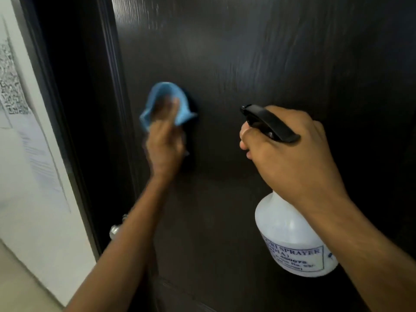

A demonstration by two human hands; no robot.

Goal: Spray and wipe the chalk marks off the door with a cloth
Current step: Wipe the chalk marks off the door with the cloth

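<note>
Left hand [164, 140] presses a crumpled light-blue cloth [167, 104] flat against the dark brown wood-grain door [258, 64], fingers stretched up over the cloth; hand and cloth are motion-blurred, so the exact finger position is unclear. Cloth sits near the door's left edge, roughly mid-height in view, above the silver metal door handle [116, 229], which pokes out from behind the left forearm. Right hand [290, 158] is wrapped around the neck of a white plastic spray bottle [292, 235] with black trigger head [267, 121], fingers curled over the trigger, nozzle pointing left toward the cloth. Bottle hangs below the hand, tilted, with a blue-printed label partly readable as "SPRAYER". Faint pale streaks on the door's upper part; can't tell if chalk or glare. White wall [33, 199] to the left carries a printed paper sheet [33, 143], text blurred.
</note>
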